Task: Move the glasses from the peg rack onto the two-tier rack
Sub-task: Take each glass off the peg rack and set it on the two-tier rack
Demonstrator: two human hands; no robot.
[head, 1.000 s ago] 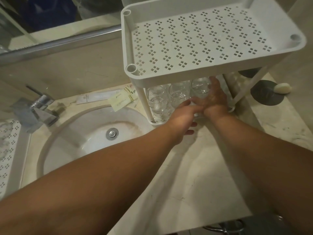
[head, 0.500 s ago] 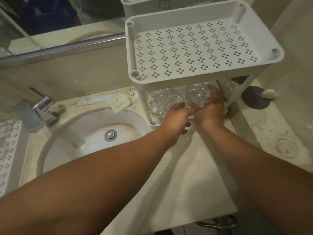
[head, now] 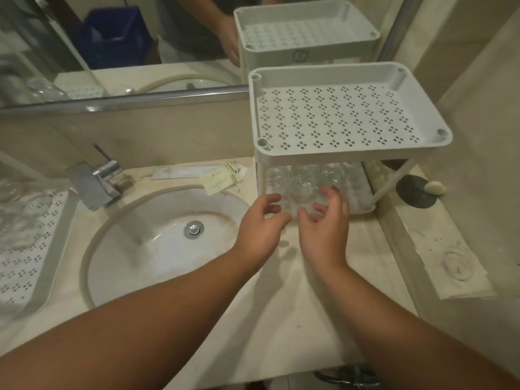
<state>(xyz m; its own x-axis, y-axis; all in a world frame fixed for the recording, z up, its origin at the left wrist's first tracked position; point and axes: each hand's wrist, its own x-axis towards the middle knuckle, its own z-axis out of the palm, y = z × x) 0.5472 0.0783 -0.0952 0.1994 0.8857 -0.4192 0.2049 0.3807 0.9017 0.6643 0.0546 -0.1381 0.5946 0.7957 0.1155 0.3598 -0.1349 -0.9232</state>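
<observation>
The glasses (head: 305, 182) stand upright on the lower tier, just above both hands; the right hand (head: 323, 220) is nearer, and the fingers (head: 336, 194) of both are loosely spread, holding nothing.

Person, two forearms and hands in view. Left hand (head: 260, 229): bare, no ring, no watch, no glove. Right hand (head: 325, 229): bare, likewise unadorned. Both forearms uncovered from wrist to the lower edge of the frame; no sleeve, cuff or band visible. Nails short, unpainted.
</observation>
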